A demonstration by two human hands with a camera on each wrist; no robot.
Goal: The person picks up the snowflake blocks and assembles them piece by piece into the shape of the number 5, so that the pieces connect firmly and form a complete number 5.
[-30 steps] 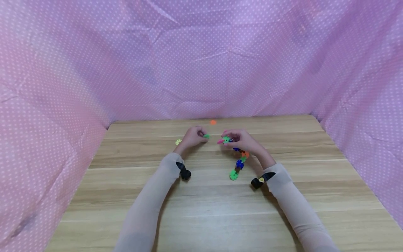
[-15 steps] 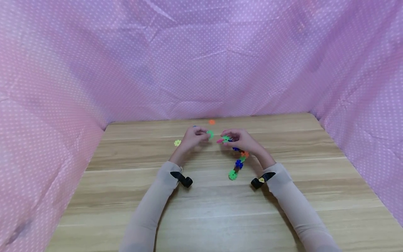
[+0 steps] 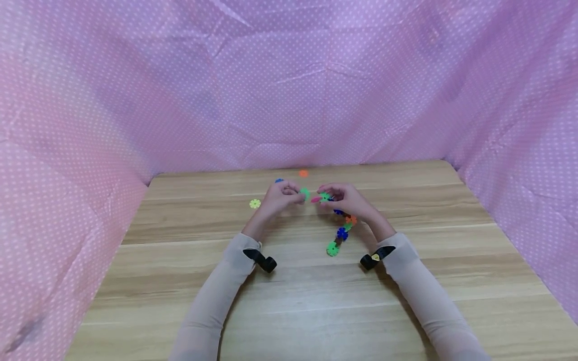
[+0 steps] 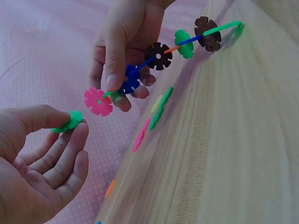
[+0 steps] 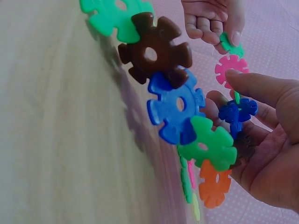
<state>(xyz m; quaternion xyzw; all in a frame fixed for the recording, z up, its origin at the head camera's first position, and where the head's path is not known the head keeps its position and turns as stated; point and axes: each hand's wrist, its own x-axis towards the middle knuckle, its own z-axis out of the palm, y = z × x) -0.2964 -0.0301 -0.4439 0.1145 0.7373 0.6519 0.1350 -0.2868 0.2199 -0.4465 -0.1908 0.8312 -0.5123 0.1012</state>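
My left hand [image 3: 279, 197] pinches a green notched snowflake disc [image 4: 74, 120] between thumb and fingers. Facing it, my right hand [image 3: 348, 199] grips a chain of such discs slotted into one another. A pink disc [image 4: 92, 103] forms the chain's near end, close to the green one but apart from it. Blue, brown, green and orange links follow, among them a brown disc [image 5: 170, 53] and a blue disc [image 5: 163, 109]. The tail curves toward the front and finishes in a green end disc [image 3: 332, 251]. Right fingers partly hide the links behind the pink disc.
Loose discs lie on the wooden table [image 3: 298, 306]: yellow [image 3: 255, 203] to the left, orange [image 3: 303, 173] at the back edge, blue [image 3: 279, 180] behind my left hand. Green [image 4: 162, 108] and pink [image 4: 141, 135] ones lie flat beyond my right hand. Pink dotted cloth [image 3: 289, 100] encloses the table.
My left hand has moved right with the green disc, closer to the chain's pink end. The blue disc behind that hand has come into view. My right hand has hardly moved.
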